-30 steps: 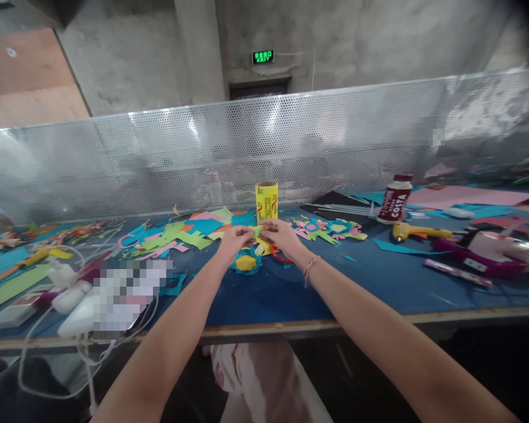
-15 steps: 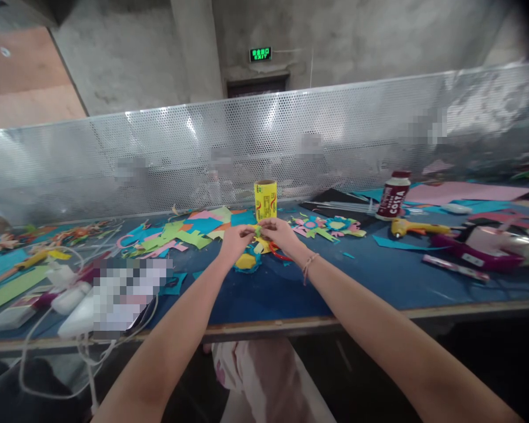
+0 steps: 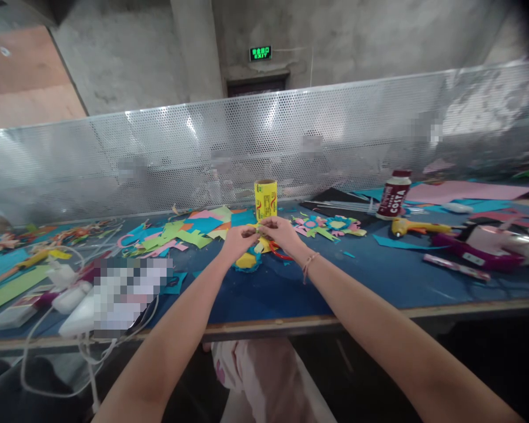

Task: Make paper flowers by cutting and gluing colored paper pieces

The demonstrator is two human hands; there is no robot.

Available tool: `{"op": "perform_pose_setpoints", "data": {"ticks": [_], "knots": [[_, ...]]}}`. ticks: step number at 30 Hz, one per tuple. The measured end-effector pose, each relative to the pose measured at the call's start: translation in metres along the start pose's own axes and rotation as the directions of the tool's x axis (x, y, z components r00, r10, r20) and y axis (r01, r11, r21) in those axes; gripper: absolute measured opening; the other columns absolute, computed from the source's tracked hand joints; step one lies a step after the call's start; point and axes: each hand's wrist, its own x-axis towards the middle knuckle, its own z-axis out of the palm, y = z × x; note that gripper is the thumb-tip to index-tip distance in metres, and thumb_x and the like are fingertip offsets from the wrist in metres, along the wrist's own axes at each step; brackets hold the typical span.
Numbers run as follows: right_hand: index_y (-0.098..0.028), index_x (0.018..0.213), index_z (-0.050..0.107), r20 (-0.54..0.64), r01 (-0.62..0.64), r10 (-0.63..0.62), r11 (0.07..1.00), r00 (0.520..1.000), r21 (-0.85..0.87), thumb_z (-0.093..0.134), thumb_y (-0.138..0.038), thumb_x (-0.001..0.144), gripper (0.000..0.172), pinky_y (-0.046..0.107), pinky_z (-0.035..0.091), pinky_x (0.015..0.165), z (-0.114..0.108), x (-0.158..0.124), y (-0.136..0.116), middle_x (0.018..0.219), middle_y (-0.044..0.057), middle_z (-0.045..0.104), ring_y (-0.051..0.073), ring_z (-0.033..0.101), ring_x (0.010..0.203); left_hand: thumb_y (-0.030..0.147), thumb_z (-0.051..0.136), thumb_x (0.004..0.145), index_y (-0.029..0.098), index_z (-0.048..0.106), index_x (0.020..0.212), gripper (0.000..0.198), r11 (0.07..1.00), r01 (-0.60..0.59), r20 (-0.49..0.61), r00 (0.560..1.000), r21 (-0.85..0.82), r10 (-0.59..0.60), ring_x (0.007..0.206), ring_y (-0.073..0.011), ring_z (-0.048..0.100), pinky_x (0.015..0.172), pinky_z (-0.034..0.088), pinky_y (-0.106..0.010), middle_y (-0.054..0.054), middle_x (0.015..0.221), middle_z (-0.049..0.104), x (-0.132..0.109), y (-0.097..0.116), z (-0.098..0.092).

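Note:
My left hand (image 3: 235,239) and my right hand (image 3: 281,231) meet above the blue table (image 3: 379,282), fingers pinched together on a small piece of paper (image 3: 258,230) between them. Just below the hands lies a yellow and blue paper flower (image 3: 247,261), and red scissors (image 3: 281,252) lie under my right wrist. A yellow roll (image 3: 265,200) stands upright just behind the hands.
Coloured paper scraps (image 3: 180,232) and paper flowers (image 3: 330,226) lie behind. A brown bottle (image 3: 392,195), a yellow glue gun (image 3: 417,227) and a pink device (image 3: 480,244) sit to the right. White cables (image 3: 62,294) trail at left. A perforated metal screen (image 3: 264,147) backs the table.
Both hands have crept slightly up and closer together around the small paper piece. Nothing else on the table has moved.

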Motion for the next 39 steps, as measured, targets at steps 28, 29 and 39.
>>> {"op": "perform_pose_setpoints", "data": {"ticks": [28, 29, 39], "knots": [[-0.019, 0.078, 0.066, 0.109, 0.245, -0.223, 0.927, 0.969, -0.285, 0.053, -0.017, 0.069, 0.016, 0.028, 0.046, 0.07, -0.003, -0.005, -0.016, 0.076, 0.003, 0.065, 0.014, 0.059, 0.073, 0.011, 0.058, 0.064, 0.013, 0.059, 0.07, 0.007, 0.919, 0.192, 0.051, 0.981, -0.343, -0.185, 0.05, -0.0084, 0.054, 0.056, 0.047, -0.022, 0.001, 0.053, 0.056, 0.002, 0.006, -0.005], [-0.019, 0.077, 0.066, 0.104, 0.265, -0.244, 0.915, 0.964, -0.306, 0.052, -0.016, 0.069, 0.017, 0.028, 0.046, 0.07, -0.004, -0.006, -0.016, 0.077, 0.003, 0.065, 0.014, 0.059, 0.074, 0.01, 0.058, 0.065, 0.013, 0.059, 0.071, 0.007, 0.897, 0.218, 0.061, 0.976, -0.383, -0.211, 0.051, -0.0091, 0.055, 0.057, 0.048, -0.023, 0.0, 0.055, 0.058, 0.002, 0.007, -0.005], [-0.024, 0.085, 0.069, 0.215, 0.553, -0.517, 0.694, 0.829, -0.461, 0.049, -0.012, 0.075, 0.026, 0.031, 0.048, 0.073, -0.009, -0.007, -0.015, 0.087, 0.005, 0.063, 0.015, 0.058, 0.082, 0.002, 0.049, 0.065, 0.009, 0.062, 0.072, 0.017, 0.716, 0.287, 0.141, 0.956, -0.637, -0.258, 0.064, -0.0155, 0.063, 0.065, 0.052, -0.026, -0.008, 0.064, 0.066, 0.0, 0.015, -0.01]]}}
